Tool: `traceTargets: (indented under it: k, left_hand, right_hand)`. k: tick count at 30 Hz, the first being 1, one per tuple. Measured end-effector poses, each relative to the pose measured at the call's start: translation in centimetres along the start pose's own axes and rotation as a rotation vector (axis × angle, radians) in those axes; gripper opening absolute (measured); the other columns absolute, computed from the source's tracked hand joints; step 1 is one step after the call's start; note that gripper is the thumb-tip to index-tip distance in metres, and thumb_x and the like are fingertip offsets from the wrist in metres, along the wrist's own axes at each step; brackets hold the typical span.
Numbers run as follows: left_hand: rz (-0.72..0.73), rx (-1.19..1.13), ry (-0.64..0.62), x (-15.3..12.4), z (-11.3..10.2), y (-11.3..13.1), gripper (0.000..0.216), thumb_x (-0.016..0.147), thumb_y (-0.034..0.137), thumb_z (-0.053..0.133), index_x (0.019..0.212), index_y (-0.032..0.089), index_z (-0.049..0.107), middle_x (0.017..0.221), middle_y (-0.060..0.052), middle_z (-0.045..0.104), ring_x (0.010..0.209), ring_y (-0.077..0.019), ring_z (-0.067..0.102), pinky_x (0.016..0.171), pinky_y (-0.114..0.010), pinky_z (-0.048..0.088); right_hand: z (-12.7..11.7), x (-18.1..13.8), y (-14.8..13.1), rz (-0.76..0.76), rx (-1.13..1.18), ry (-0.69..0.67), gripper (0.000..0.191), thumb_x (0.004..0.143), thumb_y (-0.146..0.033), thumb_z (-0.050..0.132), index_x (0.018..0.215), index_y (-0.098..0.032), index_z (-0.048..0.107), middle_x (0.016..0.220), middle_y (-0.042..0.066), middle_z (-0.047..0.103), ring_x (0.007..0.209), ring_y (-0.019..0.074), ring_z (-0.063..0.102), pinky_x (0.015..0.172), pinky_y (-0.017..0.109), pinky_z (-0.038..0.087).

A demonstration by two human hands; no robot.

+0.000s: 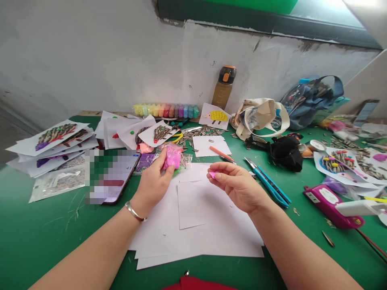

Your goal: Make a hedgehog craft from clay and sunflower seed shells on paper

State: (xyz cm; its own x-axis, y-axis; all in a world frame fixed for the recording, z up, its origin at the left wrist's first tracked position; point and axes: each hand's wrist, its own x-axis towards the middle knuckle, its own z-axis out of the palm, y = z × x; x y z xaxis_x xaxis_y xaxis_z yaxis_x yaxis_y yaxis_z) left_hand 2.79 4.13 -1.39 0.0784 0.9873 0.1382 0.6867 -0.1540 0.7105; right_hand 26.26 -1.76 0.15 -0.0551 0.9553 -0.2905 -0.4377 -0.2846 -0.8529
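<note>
My left hand point(155, 181) is closed around a small clear bag of bright pink clay point(172, 157), held just above the green table point(45, 233). My right hand point(236, 185) pinches a small piece of pink clay point(213, 174) between thumb and fingertips. Both hands hover over a stack of white paper sheets point(196, 217) in front of me. A silver bracelet point(135, 212) circles my left wrist.
A phone point(110, 177) lies left of my hands, beside piles of seed-picture cards point(54, 141). Sunflower seeds point(208, 129), a row of coloured clay packs point(166, 110), a bottle point(224, 85), bags point(311, 100), blue utility knives point(269, 183) and a pink case point(332, 203) crowd the back and right.
</note>
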Motion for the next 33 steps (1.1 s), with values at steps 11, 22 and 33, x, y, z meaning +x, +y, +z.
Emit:
traceTargets:
  k: [11,22,33]
  left_hand:
    - [0.570,0.055,0.308,-1.0,-0.3,0.4,0.047,0.093,0.026,0.059,0.139,0.023,0.051,0.145,-0.011,0.051,0.138,-0.0260,0.043,0.117,-0.046,0.033]
    - [0.667,-0.111,0.157,-3.0,0.1,1.7,0.031,0.091,0.014,0.060,0.121,0.019,0.065,0.125,-0.010,0.066,0.121,-0.0218,0.059,0.108,-0.038,0.046]
    - [0.567,-0.147,0.046,-3.3,0.5,1.9,0.021,0.094,0.023,0.057,0.111,0.021,0.070,0.112,-0.007,0.073,0.106,-0.0211,0.067,0.099,-0.037,0.053]
  right_hand:
    - [0.4,0.4,0.3,-0.035,0.070,0.107,0.027,0.074,-0.041,0.081,0.088,-0.018,0.076,0.082,0.003,0.070,0.080,0.0131,0.064,0.081,0.029,0.054]
    - [0.5,0.3,0.4,0.014,0.125,0.066,0.022,0.075,-0.029,0.082,0.092,-0.017,0.074,0.088,0.003,0.069,0.076,0.0102,0.063,0.073,0.023,0.053]
    - [0.2,0.2,0.2,0.002,0.104,0.057,0.023,0.072,-0.025,0.083,0.092,-0.018,0.073,0.090,0.003,0.072,0.077,0.0105,0.067,0.075,0.022,0.056]
